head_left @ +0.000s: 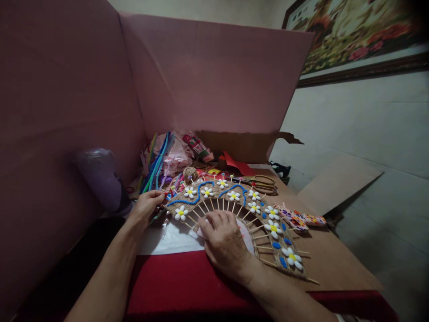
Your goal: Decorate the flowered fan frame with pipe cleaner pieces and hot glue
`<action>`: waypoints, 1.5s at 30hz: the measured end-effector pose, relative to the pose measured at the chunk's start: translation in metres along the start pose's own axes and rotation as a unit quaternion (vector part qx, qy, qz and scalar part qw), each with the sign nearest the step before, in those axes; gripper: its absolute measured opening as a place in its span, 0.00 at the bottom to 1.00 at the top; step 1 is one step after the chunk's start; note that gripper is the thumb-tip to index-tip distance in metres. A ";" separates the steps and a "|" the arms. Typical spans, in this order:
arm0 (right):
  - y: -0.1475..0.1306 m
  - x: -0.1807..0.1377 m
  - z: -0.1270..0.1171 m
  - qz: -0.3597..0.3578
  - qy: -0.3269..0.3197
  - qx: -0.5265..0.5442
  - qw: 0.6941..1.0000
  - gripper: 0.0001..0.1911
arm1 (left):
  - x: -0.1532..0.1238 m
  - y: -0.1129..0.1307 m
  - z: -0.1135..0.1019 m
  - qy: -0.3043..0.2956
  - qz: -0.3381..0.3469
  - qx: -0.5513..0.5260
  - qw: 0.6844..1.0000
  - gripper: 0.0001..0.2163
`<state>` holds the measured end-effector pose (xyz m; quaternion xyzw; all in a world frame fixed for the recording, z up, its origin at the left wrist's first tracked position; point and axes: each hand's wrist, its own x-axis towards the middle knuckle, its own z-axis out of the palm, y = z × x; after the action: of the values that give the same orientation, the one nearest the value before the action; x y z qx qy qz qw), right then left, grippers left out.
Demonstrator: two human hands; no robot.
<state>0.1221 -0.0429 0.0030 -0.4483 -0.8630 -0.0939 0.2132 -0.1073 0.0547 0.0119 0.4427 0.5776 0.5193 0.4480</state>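
Observation:
A fan-shaped craft piece (239, 206) of thin sticks and woven twine lies in front of me. White daisies with yellow centres, blue wavy strips and blue oval pieces decorate its band, and small coloured beads tip several sticks along the upper edge. My right hand (223, 235) is curled over the pale centre (246, 235) of the fan, gripping it there; its fingertips are partly hidden. At the fan's left end, my left hand (150, 203) is closed in a pinch beside a small red bit. What those fingers hold is too small to make out.
Scissors (263, 183), a twine ball (190, 173) and blue and green strips (159, 156) lie behind the fan. Patterned fabric (301, 218) rests at right on brown cardboard (338, 264). A plastic-wrapped purple item (103, 181) stands left. Pink panels (214, 76) rise behind; red cloth (167, 286) covers the front.

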 end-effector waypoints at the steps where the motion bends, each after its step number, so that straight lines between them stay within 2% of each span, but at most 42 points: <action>1: 0.000 0.000 0.000 0.001 -0.001 0.000 1.000 0.23 | 0.000 0.000 0.000 0.000 0.001 0.001 1.000 0.11; 22: 0.002 0.000 0.004 -0.009 0.023 0.006 1.000 0.16 | 0.002 -0.002 0.001 0.001 0.000 0.002 1.000 0.11; 30: 0.000 0.000 0.002 0.002 0.002 0.004 1.000 0.22 | 0.001 -0.003 0.000 0.001 -0.003 -0.001 1.000 0.12; 38: 0.000 0.000 0.001 0.004 -0.009 0.001 1.000 0.23 | 0.001 -0.001 -0.002 0.002 -0.021 -0.008 1.000 0.13; 45: 0.001 0.000 0.001 0.005 -0.002 0.005 1.000 0.23 | -0.002 0.003 0.001 0.050 -0.003 -0.027 0.998 0.12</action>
<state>0.1227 -0.0421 0.0019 -0.4513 -0.8619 -0.0873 0.2138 -0.1059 0.0528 0.0153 0.4020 0.5863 0.5549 0.4321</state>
